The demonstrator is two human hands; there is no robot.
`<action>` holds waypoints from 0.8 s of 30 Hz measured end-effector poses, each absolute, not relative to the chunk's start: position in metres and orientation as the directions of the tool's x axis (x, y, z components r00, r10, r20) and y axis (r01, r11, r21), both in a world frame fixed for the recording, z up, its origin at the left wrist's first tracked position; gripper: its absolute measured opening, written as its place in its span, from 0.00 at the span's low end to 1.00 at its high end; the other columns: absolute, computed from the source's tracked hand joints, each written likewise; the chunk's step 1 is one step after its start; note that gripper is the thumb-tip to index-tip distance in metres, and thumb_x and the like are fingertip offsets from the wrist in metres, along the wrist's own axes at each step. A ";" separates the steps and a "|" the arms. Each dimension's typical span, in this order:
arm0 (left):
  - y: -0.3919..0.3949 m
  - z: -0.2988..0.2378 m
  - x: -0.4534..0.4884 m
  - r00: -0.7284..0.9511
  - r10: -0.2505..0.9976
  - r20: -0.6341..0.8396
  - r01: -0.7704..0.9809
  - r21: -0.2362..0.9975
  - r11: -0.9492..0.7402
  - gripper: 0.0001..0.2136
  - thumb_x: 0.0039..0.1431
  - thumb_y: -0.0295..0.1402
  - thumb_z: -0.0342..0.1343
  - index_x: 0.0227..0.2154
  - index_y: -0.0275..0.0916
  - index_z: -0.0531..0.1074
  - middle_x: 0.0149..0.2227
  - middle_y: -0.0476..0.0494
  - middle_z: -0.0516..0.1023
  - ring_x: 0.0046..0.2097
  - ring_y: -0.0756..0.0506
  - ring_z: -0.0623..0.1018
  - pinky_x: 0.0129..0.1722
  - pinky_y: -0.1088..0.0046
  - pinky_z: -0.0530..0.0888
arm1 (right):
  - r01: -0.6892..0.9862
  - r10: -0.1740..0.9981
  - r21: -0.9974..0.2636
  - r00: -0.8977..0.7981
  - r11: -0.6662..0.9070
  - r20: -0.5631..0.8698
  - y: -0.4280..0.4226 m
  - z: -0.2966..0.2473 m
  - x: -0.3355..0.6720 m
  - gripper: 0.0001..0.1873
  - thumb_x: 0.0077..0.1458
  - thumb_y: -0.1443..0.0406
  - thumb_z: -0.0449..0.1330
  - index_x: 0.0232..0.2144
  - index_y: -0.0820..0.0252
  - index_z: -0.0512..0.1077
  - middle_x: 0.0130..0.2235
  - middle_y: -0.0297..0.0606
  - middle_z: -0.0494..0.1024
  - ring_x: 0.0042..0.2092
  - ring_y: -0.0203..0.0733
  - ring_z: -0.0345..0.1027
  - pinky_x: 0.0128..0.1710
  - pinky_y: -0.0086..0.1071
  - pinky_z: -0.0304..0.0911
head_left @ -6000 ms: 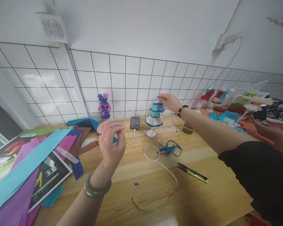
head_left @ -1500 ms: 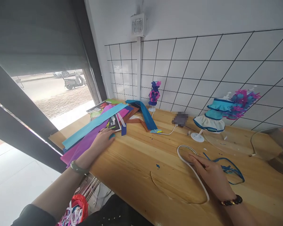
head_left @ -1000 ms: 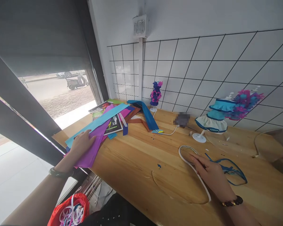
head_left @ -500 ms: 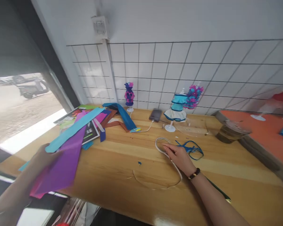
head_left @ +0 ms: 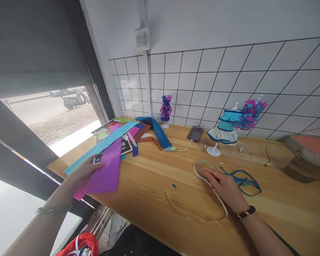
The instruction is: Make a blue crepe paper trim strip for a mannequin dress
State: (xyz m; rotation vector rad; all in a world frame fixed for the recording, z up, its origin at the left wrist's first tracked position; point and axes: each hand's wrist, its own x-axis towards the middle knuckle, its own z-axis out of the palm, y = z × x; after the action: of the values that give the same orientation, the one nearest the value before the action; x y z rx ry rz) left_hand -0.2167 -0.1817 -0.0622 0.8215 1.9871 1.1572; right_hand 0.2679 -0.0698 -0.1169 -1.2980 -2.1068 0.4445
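Purple fabric (head_left: 109,177), seen from the head view, lies over the near left corner of the wooden desk (head_left: 149,176), its near end at the edge. The left hand (head_left: 85,170), with a bangle (head_left: 53,209) at the wrist, rests on this fabric, thumb laid over it; whether the grip is clamped on it cannot be told. A pink piece (head_left: 80,192) shows beneath. Beyond the fingers, a light-blue strip (head_left: 106,143) runs diagonally over printed booklets (head_left: 126,147), and a darker teal strip (head_left: 160,133) lies further right.

The right hand (head_left: 224,188), with a black bead bracelet (head_left: 247,212), is placed at a looped white cord (head_left: 194,169). Its fingertips are drawn close inside the loop; whether the grip is clamped on the cord cannot be told. Just beside it lies tangled blue ribbon (head_left: 245,179).

Towards the tiled wall (head_left: 188,81) stand a blue-and-white ruffled dress (head_left: 224,129) on a white stand (head_left: 213,151), a pink-and-blue flowered dress (head_left: 252,113) behind it, and, well apart to the left, a purple-and-pink dress (head_left: 166,108). Between them sits a dark object (head_left: 195,133), blurred out, at the end of a white cable (head_left: 186,147).
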 end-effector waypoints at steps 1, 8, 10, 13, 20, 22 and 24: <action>-0.182 -0.058 -0.205 -0.541 0.756 -0.368 0.066 0.878 0.474 0.42 0.40 0.35 0.66 0.58 0.40 0.52 0.40 0.36 0.76 0.28 0.43 0.78 0.25 0.66 0.77 | 0.678 0.886 -0.572 -0.326 0.462 0.329 -0.069 -0.118 0.268 0.21 0.57 0.55 0.48 0.40 0.58 0.75 0.23 0.37 0.76 0.22 0.40 0.67 0.22 0.32 0.64; -0.170 -0.055 -0.126 -0.341 0.892 -0.298 -0.280 0.937 0.207 0.39 0.47 0.22 0.61 0.60 0.43 0.50 0.38 0.41 0.78 0.33 0.47 0.79 0.31 0.73 0.79 | 0.659 0.887 -0.595 -0.312 0.460 0.340 -0.069 -0.118 0.268 0.20 0.56 0.54 0.48 0.39 0.56 0.75 0.22 0.36 0.76 0.21 0.40 0.67 0.21 0.32 0.64; -0.162 -0.061 -0.102 -0.256 0.925 -0.282 -0.377 0.910 0.173 0.34 0.49 0.20 0.59 0.59 0.40 0.55 0.33 0.44 0.79 0.29 0.50 0.79 0.30 0.76 0.78 | 0.653 0.894 -0.610 -0.306 0.448 0.328 -0.070 -0.115 0.267 0.21 0.56 0.54 0.48 0.39 0.56 0.75 0.21 0.36 0.75 0.21 0.40 0.66 0.21 0.32 0.63; -0.150 -0.069 -0.064 -0.178 0.941 -0.288 -0.526 0.836 0.156 0.23 0.51 0.19 0.56 0.51 0.34 0.65 0.30 0.44 0.79 0.27 0.52 0.78 0.29 0.79 0.77 | 0.603 0.916 -0.691 -0.287 0.399 0.279 -0.075 -0.109 0.262 0.21 0.55 0.53 0.49 0.40 0.57 0.75 0.18 0.34 0.72 0.21 0.40 0.65 0.21 0.32 0.62; -0.122 -0.078 0.022 0.121 0.958 -0.259 -0.628 0.727 0.276 0.15 0.53 0.22 0.55 0.45 0.34 0.71 0.33 0.40 0.79 0.32 0.50 0.78 0.35 0.75 0.76 | 0.095 0.943 -0.995 -0.329 -0.011 -0.042 -0.080 -0.100 0.250 0.23 0.56 0.48 0.46 0.39 0.58 0.70 0.26 0.40 0.77 0.26 0.44 0.72 0.23 0.34 0.66; -0.111 -0.077 0.035 0.147 0.959 -0.241 -0.628 0.726 0.279 0.14 0.53 0.21 0.55 0.44 0.34 0.71 0.34 0.40 0.79 0.33 0.49 0.78 0.38 0.73 0.76 | 0.018 0.936 -0.998 -0.344 -0.068 -0.070 -0.077 -0.098 0.253 0.27 0.57 0.47 0.40 0.39 0.58 0.69 0.29 0.44 0.78 0.29 0.45 0.73 0.23 0.35 0.67; -0.098 -0.074 0.041 0.125 0.970 -0.210 -0.650 0.721 0.240 0.13 0.54 0.21 0.53 0.43 0.34 0.71 0.37 0.40 0.78 0.36 0.49 0.78 0.42 0.71 0.74 | 0.047 0.956 -0.998 -0.291 -0.032 -0.044 -0.073 -0.095 0.259 0.29 0.58 0.48 0.37 0.43 0.60 0.67 0.33 0.46 0.78 0.31 0.44 0.74 0.26 0.35 0.67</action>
State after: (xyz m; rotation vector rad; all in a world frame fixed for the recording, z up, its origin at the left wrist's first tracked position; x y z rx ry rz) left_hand 0.0405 -0.0980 -0.0740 0.5262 0.7472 1.2618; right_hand 0.2595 -0.0725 -0.0951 -1.1139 -1.4391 1.4351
